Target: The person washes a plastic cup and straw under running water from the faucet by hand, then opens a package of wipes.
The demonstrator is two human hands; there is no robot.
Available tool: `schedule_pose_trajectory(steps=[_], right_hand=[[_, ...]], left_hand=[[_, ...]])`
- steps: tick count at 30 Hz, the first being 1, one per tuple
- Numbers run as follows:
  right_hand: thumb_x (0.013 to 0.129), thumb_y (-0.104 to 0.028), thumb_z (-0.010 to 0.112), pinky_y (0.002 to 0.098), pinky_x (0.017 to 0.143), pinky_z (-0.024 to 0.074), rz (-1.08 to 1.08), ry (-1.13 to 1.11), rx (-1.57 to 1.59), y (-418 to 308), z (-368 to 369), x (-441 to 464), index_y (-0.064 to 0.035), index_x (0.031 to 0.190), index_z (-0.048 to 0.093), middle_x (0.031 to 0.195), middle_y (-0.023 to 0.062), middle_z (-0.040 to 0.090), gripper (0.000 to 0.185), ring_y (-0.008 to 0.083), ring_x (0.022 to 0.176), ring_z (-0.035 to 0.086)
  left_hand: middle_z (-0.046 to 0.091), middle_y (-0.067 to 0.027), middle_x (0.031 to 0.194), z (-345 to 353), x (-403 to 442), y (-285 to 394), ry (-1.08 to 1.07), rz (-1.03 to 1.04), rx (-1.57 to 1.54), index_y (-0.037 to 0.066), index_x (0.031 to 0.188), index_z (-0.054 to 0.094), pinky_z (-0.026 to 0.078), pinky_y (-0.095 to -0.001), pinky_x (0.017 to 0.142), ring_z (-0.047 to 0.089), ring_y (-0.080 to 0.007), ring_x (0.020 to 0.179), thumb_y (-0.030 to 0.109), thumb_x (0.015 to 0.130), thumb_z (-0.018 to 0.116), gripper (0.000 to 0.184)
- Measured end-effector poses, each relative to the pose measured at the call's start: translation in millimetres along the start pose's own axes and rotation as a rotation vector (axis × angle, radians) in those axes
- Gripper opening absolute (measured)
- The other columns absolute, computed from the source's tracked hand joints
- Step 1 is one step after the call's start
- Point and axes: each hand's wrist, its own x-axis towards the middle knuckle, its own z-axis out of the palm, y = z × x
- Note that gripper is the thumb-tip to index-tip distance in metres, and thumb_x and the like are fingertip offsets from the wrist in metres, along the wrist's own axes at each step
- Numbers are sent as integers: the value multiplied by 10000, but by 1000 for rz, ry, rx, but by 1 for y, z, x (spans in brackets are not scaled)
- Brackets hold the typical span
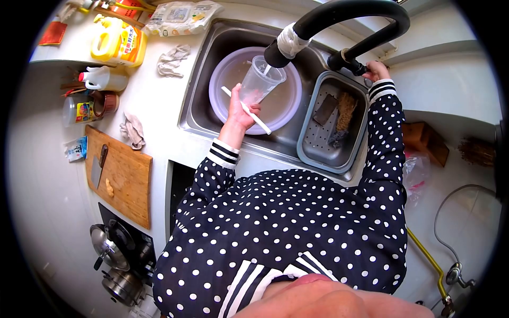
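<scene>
I have the left hand (243,110) over the lavender basin (213,98), fingers closed around the lower part of a clear plastic cup (260,82), with a white rod (257,117) pinned crosswise in the same grasp. The cup tilts, its mouth just under the spout of the black tap (350,15); I see a pale streak between them but can't tell whether it is running water. The right hand (377,70) reaches to the tap's base at the sink's far right corner, touching the handle there — its fingertips are partly hidden, so I can't tell how far they are closed.

The basin fills the left side of the sink (201,69). Along the right edge sits a grey perforated tray (318,143) with a brown sponge (325,109) and a bristly scrubber (346,111) side by side.

On the bench (159,106) to the left lies a wooden board (130,175); a cleaver (99,167) rests along its left edge, and a small tan piece (109,187) lies nearer its near edge.
</scene>
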Motion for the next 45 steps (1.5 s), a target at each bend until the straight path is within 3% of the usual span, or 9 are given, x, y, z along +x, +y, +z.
schedule_pose_trajectory(steps=[6, 10, 22, 30, 32, 35, 38, 41, 45], right_hand=[[830, -122, 476, 303, 533, 544, -1, -28, -27, 1, -2, 7, 7, 939, 485, 827, 99, 531, 169, 222, 641, 579], [807, -93, 474, 300, 522, 542, -15, 4, 0, -2, 1, -8, 6, 940, 489, 836, 99, 532, 166, 222, 645, 578], [790, -70, 447, 305, 464, 527, -10, 54, -30, -2, 3, -1, 62, 972, 488, 849, 161, 574, 229, 259, 592, 607], [750, -45, 466, 362, 447, 513, -292, 249, -310, -21, 22, -46, 103, 882, 558, 801, 221, 601, 218, 325, 610, 631], [811, -158, 502, 321, 483, 523, -341, 239, -429, -21, 22, -61, 26, 938, 550, 802, 138, 601, 228, 231, 609, 615], [811, -201, 556, 299, 496, 527, -434, 184, -413, -2, 13, -40, -2, 956, 546, 816, 129, 610, 247, 220, 651, 622], [784, -112, 557, 352, 505, 489, -480, 256, -287, 0, 17, -46, 18, 877, 560, 784, 170, 625, 160, 280, 630, 631], [777, -121, 579, 375, 654, 480, -632, 385, -609, -1, 15, -39, -2, 902, 549, 836, 165, 634, 175, 311, 765, 620], [779, -147, 582, 385, 749, 447, -775, 423, -534, 9, 17, -29, -17, 920, 537, 877, 166, 630, 197, 332, 866, 590]], left_hand=[[558, -137, 970, 7, 22, -21, -212, -158, -71, 33, 1155, 450, 301, -151, 358, 401, -76, 457, 533, 739, 526, 655], [567, -149, 906, 9, 14, -26, -126, -193, -224, 42, 1134, 468, 282, -155, 347, 361, -84, 420, 546, 740, 507, 641], [566, -135, 928, 6, 14, -20, -121, 4, -61, 37, 1154, 454, 298, -150, 364, 376, -71, 459, 526, 756, 485, 632], [563, -146, 910, 1, 12, -17, -52, 11, -89, 43, 1148, 461, 297, -148, 351, 369, -73, 440, 523, 751, 485, 624], [563, -146, 907, 0, 12, -19, -47, 3, -92, 45, 1145, 464, 299, -147, 350, 369, -74, 439, 521, 750, 486, 619], [563, -145, 908, -4, 15, -18, -50, -16, -76, 46, 1143, 465, 303, -148, 349, 372, -76, 440, 516, 751, 485, 613], [563, -144, 908, -5, 17, -18, -76, -32, -65, 47, 1143, 465, 305, -148, 348, 378, -79, 442, 514, 752, 487, 610], [563, -144, 908, -4, 17, -16, -72, -21, -55, 48, 1144, 465, 305, -149, 347, 381, -79, 443, 514, 752, 489, 609], [563, -147, 908, 1, 10, -15, -53, 1, -33, 50, 1141, 469, 302, -149, 345, 381, -77, 444, 516, 753, 490, 607]])
